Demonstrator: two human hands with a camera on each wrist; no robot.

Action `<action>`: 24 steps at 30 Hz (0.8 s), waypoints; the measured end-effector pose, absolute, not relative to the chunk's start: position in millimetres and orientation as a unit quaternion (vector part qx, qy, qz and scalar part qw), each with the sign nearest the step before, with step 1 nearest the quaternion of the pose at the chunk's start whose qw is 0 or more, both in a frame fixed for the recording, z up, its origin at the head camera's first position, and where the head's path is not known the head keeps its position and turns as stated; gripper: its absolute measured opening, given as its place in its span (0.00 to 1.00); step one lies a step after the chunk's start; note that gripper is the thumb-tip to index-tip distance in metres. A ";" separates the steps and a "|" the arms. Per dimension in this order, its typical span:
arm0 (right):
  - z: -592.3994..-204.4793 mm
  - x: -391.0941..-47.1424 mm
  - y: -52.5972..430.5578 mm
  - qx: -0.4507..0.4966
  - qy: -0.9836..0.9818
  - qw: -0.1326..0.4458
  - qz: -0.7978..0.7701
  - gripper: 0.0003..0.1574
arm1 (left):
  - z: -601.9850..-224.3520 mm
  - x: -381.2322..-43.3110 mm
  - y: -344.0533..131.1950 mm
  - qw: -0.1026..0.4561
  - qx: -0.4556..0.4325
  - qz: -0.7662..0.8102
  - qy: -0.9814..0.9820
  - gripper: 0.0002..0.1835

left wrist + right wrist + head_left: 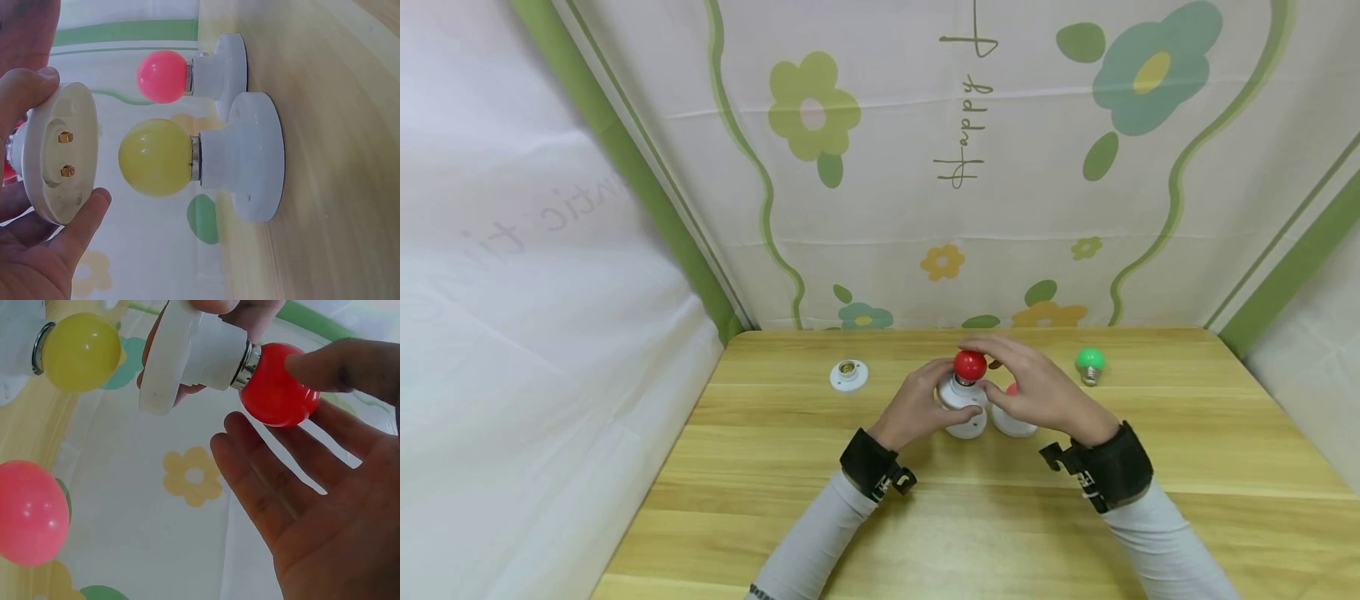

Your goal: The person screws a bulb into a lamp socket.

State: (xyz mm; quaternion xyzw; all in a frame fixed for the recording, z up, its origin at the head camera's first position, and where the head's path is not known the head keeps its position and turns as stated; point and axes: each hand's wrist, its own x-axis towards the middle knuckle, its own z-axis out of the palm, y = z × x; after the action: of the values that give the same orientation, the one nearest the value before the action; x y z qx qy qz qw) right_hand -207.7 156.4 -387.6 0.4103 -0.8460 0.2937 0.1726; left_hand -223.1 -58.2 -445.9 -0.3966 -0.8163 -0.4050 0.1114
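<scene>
My left hand [917,408] grips a white lamp socket [87,112] by its round base, held above the table. In the left wrist view its underside shows two brass screws. A red light bulb [970,366] stands in this socket, part of its metal cap visible between glass and socket. Around the red bulb my right hand [331,506] has its thumb on one side and a finger on the other; the remaining fingers are spread. Below is a yellow bulb [156,156] in a white socket [256,156], hidden from the head view by the held socket and hands.
Beside the yellow bulb, a pink bulb [162,76] sits in another white socket [1013,425]. A green bulb [1090,361] lies at the table's back right. At the back left is a bulbless white socket [848,375]. Printed cloth [880,208] hangs behind the wooden table [760,467].
</scene>
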 end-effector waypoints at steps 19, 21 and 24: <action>-387.0 -208.6 152.0 0.400 -0.842 0.201 0.302 0.29 | -447.2 -222.9 -57.6 0.111 -0.398 -0.400 -0.818 0.33; -386.8 -208.6 151.4 0.390 -0.848 0.202 0.296 0.29 | -447.5 -222.9 -57.3 0.111 -0.398 -0.399 -0.819 0.33; -387.0 -208.3 151.6 0.382 -0.854 0.203 0.290 0.30 | -447.6 -223.1 -56.5 0.111 -0.400 -0.399 -0.818 0.33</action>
State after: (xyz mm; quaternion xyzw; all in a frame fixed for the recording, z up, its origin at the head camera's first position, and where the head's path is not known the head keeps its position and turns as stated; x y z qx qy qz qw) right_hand -208.3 151.6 -387.0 0.3820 -0.8537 0.2897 0.2032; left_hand -223.1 -56.5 -447.6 -0.3997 -0.8176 -0.3992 0.1113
